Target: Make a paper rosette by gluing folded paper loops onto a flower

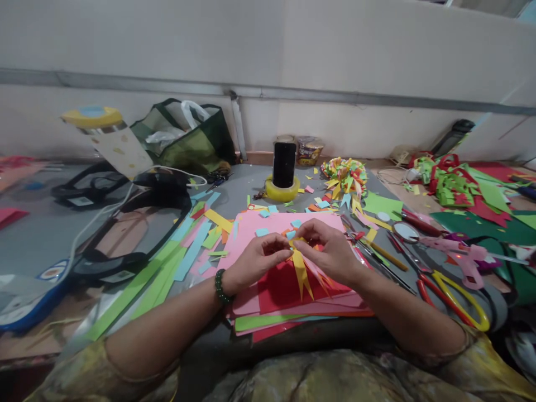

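While hands (266, 259) (329, 251) pinch paper (300, 270), the bag (205, 139) (green) holds plastic (164, 137).

A grey rail crosses the pale wall (176, 39).

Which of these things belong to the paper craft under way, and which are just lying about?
Part of the work, it seems:
- yellow paper strip, between left hand and right hand
- stacked coloured sheets
- scissors
- pink glue gun

Probably just lying about:
- green bag
- tumbler
- printed cup
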A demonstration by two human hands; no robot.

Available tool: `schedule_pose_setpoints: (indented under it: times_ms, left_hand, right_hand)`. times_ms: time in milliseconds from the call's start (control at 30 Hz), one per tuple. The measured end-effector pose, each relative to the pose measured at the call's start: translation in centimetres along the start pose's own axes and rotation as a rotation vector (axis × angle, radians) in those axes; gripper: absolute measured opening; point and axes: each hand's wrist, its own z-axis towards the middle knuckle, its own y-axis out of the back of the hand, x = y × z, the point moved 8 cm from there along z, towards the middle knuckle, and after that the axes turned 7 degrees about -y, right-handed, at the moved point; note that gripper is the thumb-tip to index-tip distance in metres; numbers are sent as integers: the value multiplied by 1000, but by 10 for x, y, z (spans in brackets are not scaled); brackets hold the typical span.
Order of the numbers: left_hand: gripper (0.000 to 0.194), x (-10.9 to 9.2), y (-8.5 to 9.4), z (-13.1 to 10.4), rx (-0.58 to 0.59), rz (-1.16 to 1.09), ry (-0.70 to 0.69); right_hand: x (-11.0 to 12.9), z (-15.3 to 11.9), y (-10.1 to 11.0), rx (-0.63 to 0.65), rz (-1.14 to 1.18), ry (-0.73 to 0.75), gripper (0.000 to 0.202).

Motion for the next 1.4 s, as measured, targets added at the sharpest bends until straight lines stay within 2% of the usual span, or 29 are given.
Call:
schedule_pose_setpoints:
  times_ms: [133,267,333,400,500,600,700,800,1100,1400]
  left_hand:
    - [48,1,-2,-1,9,-45,46]
    - [48,-4,-5,-1,25,-78,44]
    - [46,-7,-8,-2,47,-76,29]
    - [43,-7,-9,-2,68,-45,10]
    - [34,-6,-4,-2,46,89,-48]
    - [25,-14,2,-3,22,495,-224]
    - [23,-17,-14,-7,166,982,-383]
    - [24,-12,-29,-12,295,1199,-428]
    - [28,-8,-36,-12,365,1340,-429]
    - [27,-8,-37,-14,357,1313,-435]
  right_hand:
    - [5,-8,-6,34,-39,57,9]
    - [19,-16,-1,68,-169,290,18]
    - [25,-22,3,89,-228,413,14]
    - [27,-26,8,88,-257,469,11]
    - [20,-26,19,31,-280,440,10]
    - [8,-26,25,-41,-352,421,7]
    - [-2,-27,25,-87,-460,440,6]
    - [-7,-29,21,-91,-553,469,7]
    - [-18,-35,0,-4,-777,487,14]
    - [-23,-34,1,16,-764,438,15]
